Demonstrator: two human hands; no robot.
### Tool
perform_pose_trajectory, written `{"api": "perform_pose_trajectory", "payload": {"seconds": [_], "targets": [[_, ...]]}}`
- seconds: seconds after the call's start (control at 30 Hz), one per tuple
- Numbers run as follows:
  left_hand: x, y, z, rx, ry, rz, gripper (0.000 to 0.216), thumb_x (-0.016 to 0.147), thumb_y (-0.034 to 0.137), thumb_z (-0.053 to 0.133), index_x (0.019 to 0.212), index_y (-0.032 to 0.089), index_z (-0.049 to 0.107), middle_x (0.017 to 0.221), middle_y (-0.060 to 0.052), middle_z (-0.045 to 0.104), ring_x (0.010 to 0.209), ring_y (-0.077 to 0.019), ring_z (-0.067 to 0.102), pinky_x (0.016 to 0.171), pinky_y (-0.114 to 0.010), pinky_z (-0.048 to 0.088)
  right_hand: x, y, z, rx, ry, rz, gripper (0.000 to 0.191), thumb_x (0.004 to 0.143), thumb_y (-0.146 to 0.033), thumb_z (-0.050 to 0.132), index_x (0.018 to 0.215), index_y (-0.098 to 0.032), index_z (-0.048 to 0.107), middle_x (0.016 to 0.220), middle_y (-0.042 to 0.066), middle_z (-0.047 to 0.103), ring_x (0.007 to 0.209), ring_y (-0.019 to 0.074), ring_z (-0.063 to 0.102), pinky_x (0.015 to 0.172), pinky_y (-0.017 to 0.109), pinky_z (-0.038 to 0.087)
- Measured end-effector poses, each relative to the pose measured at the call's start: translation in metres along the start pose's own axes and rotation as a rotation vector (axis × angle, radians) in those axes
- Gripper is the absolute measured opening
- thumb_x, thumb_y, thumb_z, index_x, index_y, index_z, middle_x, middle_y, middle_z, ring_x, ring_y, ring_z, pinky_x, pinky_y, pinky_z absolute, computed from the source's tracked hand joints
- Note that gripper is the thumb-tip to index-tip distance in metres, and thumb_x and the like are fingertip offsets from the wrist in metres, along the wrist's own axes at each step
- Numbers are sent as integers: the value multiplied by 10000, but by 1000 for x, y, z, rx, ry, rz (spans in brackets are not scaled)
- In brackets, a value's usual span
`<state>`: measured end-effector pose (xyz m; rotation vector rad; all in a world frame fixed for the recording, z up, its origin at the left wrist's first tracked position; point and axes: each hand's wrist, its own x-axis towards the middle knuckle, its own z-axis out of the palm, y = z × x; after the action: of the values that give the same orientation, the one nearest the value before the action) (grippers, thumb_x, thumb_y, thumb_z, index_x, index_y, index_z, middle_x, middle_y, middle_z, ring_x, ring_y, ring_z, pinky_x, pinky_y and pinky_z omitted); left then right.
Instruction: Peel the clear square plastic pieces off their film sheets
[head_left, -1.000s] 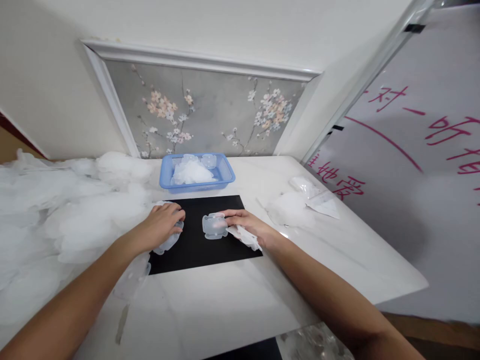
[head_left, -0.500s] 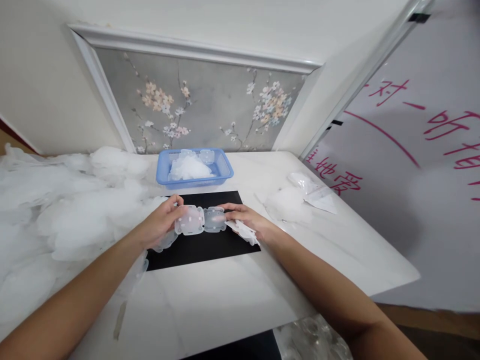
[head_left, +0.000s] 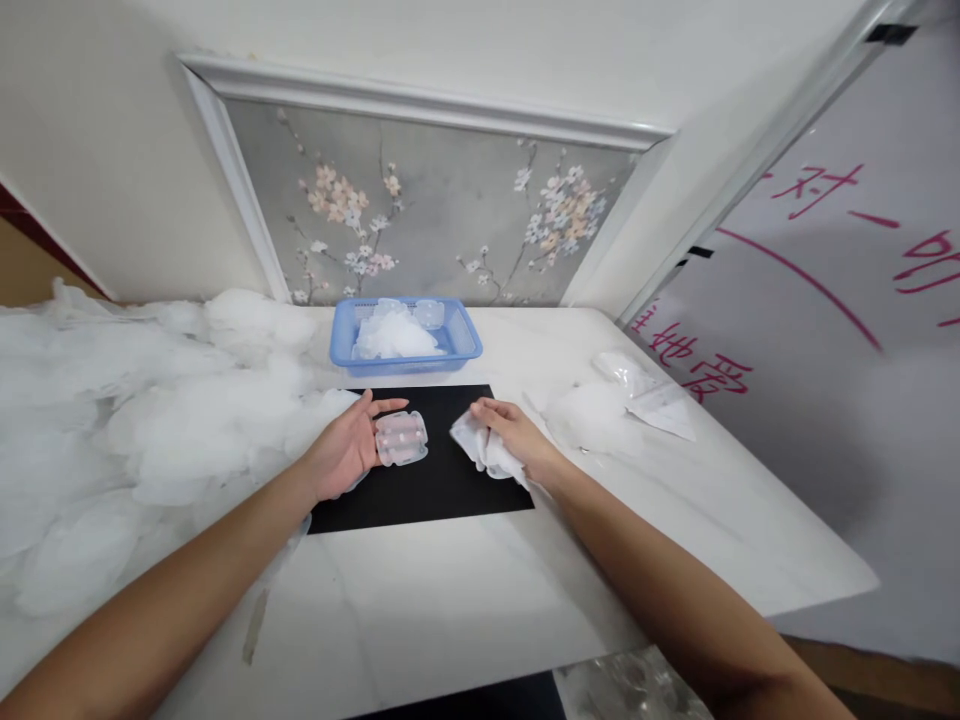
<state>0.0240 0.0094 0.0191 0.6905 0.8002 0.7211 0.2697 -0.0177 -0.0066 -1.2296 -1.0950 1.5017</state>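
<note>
My left hand [head_left: 341,450] is turned palm up above the left part of a black mat [head_left: 442,500]. Across its fingers rests a small translucent plastic sheet [head_left: 402,438], squarish with notched edges and small holes; the fingers show through it. One finger stretches out behind the sheet. Over the mat's right side, my right hand [head_left: 514,430] pinches a bunch of similar translucent sheets [head_left: 480,445] between thumb and fingers. The bunch hangs toward the mat, apart from the left hand's sheet. Another sheet partly shows beneath my left hand.
A large heap of translucent sheets [head_left: 195,420] covers the table's left side. Behind the mat stands a blue basket [head_left: 469,350] with more sheets inside. To the right lie a whitish pile [head_left: 592,418] and a clear bag [head_left: 660,410]. A whiteboard [head_left: 840,420] borders the right.
The two sheets that met edge to edge between my hands are now apart. My left hand has turned palm up, while my right hand grips its bunch farther from it. The view has shifted slightly.
</note>
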Motion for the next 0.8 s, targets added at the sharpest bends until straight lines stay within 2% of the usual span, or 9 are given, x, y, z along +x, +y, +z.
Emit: {"api": "perform_pose_trajectory", "payload": {"seconds": [0.1,0.2,0.27,0.33,0.43,0.53,0.63,0.7,0.8], "targets": [[-3,0,2,-34,-50,-11,526,902,523,473,1220,112,554,1115,-203,674,1049,-342,653,923,-528,483,-5,-2,2,-327,36,-135,484,727,-561,668,564,-210,378,505,-56,358,452,89,341,442,236,250],[-5,0,4,-48,-93,-21,543,902,544,458,1231,121,546,1156,-207,656,1071,-352,641,933,-548,467,-8,0,8,-645,59,-340,425,764,-358,651,550,-212,314,552,-46,353,518,102,344,502,248,285],[-7,0,4,-52,-112,-14,544,903,548,451,1228,123,548,1162,-208,652,1070,-354,641,928,-553,466,-8,4,12,-769,58,-503,295,781,-239,589,583,-211,371,621,-28,419,565,117,397,553,259,351],[-7,1,5,-54,-126,-2,537,907,548,443,1220,125,554,1159,-205,652,1063,-353,642,922,-553,468,-9,7,14,-812,23,-625,69,790,-174,546,738,-206,515,782,6,526,611,123,460,614,279,427],[-9,1,6,-55,-138,8,529,910,551,433,1205,131,563,1140,-196,657,1057,-348,643,912,-543,472,-11,8,16,-812,-61,-695,327,827,-156,531,1141,-242,562,1199,84,553,689,126,551,677,313,509],[-11,0,11,-44,-162,12,522,910,558,427,1193,144,570,1120,-177,663,1054,-333,642,908,-519,475,-15,7,20,-807,-140,-736,399,872,-184,515,1253,-296,557,1411,78,467,985,190,615,738,330,542],[-13,0,13,63,-180,36,553,904,595,403,1228,173,549,1144,-158,644,1059,-307,630,926,-489,460,-16,7,25,-709,-190,-732,251,892,-241,508,1077,-265,676,1284,67,599,1136,229,590,851,354,530],[-13,3,10,335,-162,105,525,898,580,431,1261,213,528,1181,-138,616,1071,-288,607,935,-458,442,-16,7,27,-556,-111,-594,188,882,-326,547,928,-225,699,991,63,706,924,218,666,786,345,542],[-13,13,-3,1051,-143,322,338,870,441,546,1148,257,603,1164,-90,589,1086,-271,535,948,-422,385,-14,5,25,-264,-13,-246,254,808,-422,637,890,-185,672,688,13,662,587,155,613,562,281,511]]}}
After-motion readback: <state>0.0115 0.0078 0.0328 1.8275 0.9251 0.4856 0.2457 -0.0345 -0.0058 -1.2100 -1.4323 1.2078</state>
